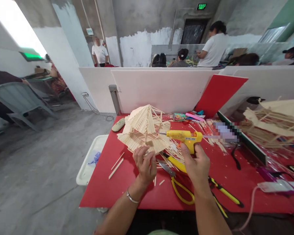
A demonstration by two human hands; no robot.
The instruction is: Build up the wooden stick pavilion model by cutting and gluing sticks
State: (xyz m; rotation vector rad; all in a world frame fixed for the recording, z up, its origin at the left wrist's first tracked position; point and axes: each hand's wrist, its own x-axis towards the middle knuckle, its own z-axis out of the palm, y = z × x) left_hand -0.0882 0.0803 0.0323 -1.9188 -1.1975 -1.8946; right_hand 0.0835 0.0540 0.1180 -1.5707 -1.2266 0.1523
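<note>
A model pavilion of thin wooden sticks (140,121), with a peaked upper roof and a wider lower roof, stands on the red table. At its front lower edge is my left hand (145,164), fingers bent and gripping the rim; the fingertips' exact contact is partly hidden. My right hand (196,163) is wrapped round the handle of a yellow glue gun (183,135). The metal nozzle points left at the model's right side, close to the gap between the roofs. Scissors with yellow handles (182,192) lie between my forearms.
Pliers with yellow-black handles (226,192) lie right of my right wrist. Loose sticks (116,168) are scattered about. A beige elongated object (118,124) sits at the back left. White panels (159,89) bound the red table (100,192); another stick model (271,120) stands at right.
</note>
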